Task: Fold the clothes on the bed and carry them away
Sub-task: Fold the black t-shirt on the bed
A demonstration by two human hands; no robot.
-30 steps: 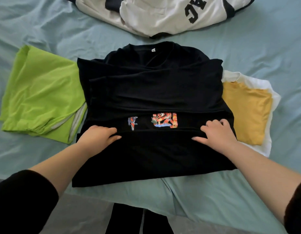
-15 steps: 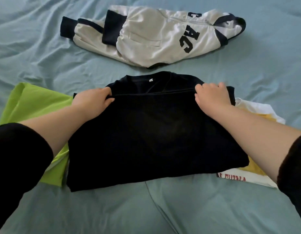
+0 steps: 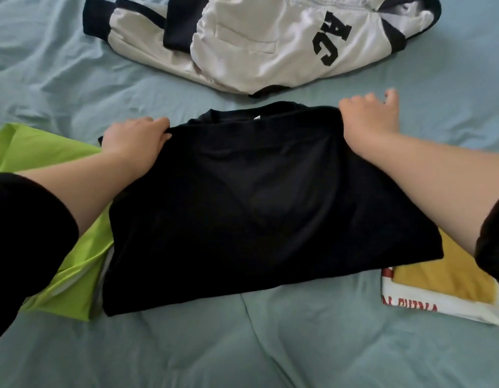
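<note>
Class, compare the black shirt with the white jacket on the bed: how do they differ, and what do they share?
The black shirt is plain; the white jacket has navy trim and letters. The shirt lies folded flat, the left hand and right hand gripping its far edge; the jacket lies rumpled, untouched. Both rest on the bed.

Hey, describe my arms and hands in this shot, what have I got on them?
Each arm wears a plain black sleeve, the left sleeve and the right sleeve, ending around the elbow, so both forearms are bare. The left hand and right hand are bare too: no gloves, and no watch, bracelet or ring shows. No logos or markings are visible on the sleeves.
</note>
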